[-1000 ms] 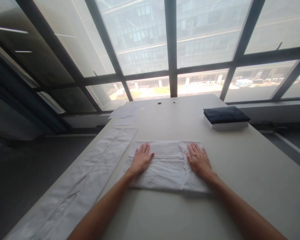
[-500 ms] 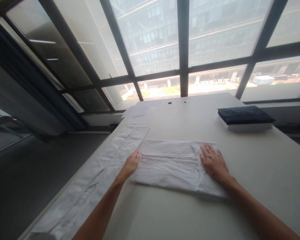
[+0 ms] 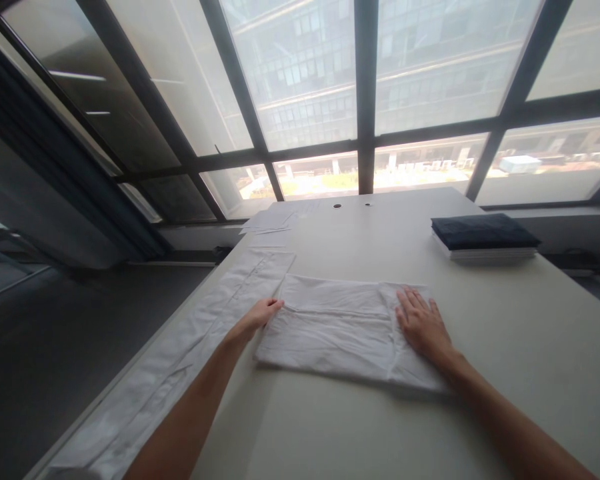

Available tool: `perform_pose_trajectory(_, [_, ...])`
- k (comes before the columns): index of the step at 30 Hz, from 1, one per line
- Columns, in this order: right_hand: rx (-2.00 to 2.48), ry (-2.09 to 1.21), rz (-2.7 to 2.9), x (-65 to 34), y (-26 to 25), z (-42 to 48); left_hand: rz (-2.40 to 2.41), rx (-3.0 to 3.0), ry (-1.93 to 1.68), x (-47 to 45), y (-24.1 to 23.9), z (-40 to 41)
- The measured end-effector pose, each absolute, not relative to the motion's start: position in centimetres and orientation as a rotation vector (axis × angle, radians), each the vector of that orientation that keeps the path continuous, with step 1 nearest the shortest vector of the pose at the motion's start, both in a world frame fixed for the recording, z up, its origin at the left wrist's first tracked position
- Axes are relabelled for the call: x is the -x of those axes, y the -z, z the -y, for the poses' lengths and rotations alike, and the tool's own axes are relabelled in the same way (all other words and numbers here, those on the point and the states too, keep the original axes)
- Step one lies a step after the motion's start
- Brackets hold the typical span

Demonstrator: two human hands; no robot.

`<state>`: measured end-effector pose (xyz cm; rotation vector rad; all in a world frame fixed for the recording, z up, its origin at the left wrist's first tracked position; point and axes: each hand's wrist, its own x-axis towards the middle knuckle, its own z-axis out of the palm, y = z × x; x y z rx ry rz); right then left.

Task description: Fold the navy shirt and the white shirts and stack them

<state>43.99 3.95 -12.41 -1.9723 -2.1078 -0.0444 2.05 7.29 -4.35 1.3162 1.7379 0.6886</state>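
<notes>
A folded white cloth (image 3: 337, 328) lies flat on the pale table (image 3: 505, 333) in front of me. My right hand (image 3: 423, 325) rests flat on its right part, fingers stretched out and slightly spread. My left hand (image 3: 257, 315) is at the cloth's left edge, fingers curled toward the fold; whether it grips the edge or only touches it is hard to see. A second long white cloth (image 3: 180, 360) lies spread along the table's left side, just beside my left hand.
A stack of folded cloths topped by a dark blue one (image 3: 483, 235) sits at the back right. Sheets of paper (image 3: 267, 221) lie at the far left of the table. Two small holes (image 3: 351, 205) mark the far edge. Big windows stand behind.
My left hand has slid off the top of the folded cloth to its left edge. My right hand has stayed in place on the right part.
</notes>
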Motion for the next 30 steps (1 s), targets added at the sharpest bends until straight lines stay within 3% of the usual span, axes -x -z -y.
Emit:
perform_pose_trajectory(6, [1.955,0.031,2.088,-43.9,12.4,-3.9,-1.668,-1.287,-0.745,-3.6,4.0,-8.1])
perform_pose_trajectory(17, [1.944,0.004,2.070,-43.9,12.4,-3.9,-1.556,-1.577,-0.617,-11.9,-2.2,-8.6])
perform_pose_trajectory(24, [1.941,-0.010,2.068,-43.9,12.1,-3.9,-1.486,-1.674,-0.471,-20.4,3.0,-7.8])
perform_pose_trajectory(30, [1.929,-0.001,2.061,-43.8,12.0,-3.9,-1.306,-1.869,-0.517,-20.9,6.8,-6.9])
